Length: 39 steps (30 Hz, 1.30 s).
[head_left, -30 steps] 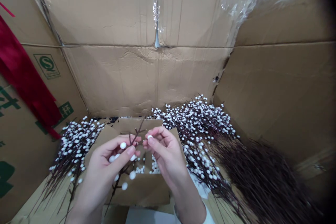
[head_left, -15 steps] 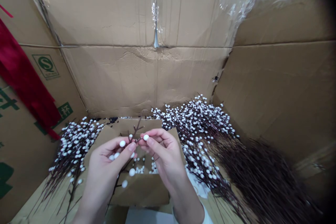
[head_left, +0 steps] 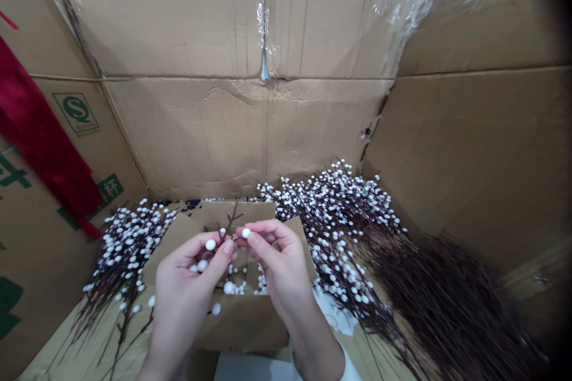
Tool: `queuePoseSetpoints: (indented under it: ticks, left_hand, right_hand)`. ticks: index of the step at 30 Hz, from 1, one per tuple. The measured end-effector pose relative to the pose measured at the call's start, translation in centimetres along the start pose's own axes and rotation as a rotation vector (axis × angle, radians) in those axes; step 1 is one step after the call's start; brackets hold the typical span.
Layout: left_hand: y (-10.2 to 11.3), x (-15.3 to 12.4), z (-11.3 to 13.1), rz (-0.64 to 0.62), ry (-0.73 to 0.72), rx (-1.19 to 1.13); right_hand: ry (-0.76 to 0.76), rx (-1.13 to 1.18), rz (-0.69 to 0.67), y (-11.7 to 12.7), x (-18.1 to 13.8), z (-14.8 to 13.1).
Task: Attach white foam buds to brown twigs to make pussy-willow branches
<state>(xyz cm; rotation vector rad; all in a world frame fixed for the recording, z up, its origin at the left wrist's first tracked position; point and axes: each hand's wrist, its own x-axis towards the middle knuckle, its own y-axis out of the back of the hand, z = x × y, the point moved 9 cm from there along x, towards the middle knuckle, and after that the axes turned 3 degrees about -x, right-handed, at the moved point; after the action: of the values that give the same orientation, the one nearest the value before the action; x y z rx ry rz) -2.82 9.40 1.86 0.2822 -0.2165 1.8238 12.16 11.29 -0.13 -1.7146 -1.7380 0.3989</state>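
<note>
Matt creased cardboard walls (head_left: 214,131), glossy tape (head_left: 264,24), smooth white beads (head_left: 246,232)

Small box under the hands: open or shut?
Open. The small box has its flaps folded outward, and loose white beads show inside it.

- The left hand (head_left: 187,277) holds a brown twig (head_left: 229,223) with white beads.
- The right hand (head_left: 272,262) pinches one white bead (head_left: 245,232) at the twig.
- Piles of beaded twigs (head_left: 339,214) lie inside a big cardboard box (head_left: 223,131).
</note>
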Motion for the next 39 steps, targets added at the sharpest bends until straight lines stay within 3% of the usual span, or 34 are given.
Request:
queuePoseSetpoints:
  ticks: [13,29,39]
  left_hand:
    - [-0.1,-0.5,1.7,0.088,-0.124,0.049]
    - [-0.5,-0.2,1.0,0.058,-0.125,0.017]
    - [-0.7,-0.2,0.7,0.051,-0.08,-0.001]
  right_hand:
    - [0.06,-0.04,0.016,0.3,0.1,-0.3]
    - [0.097,-0.041,-0.037,-0.2,0.1,-0.9]
    - [0.104,-0.121,-0.001,0.1,0.2,-1.1]
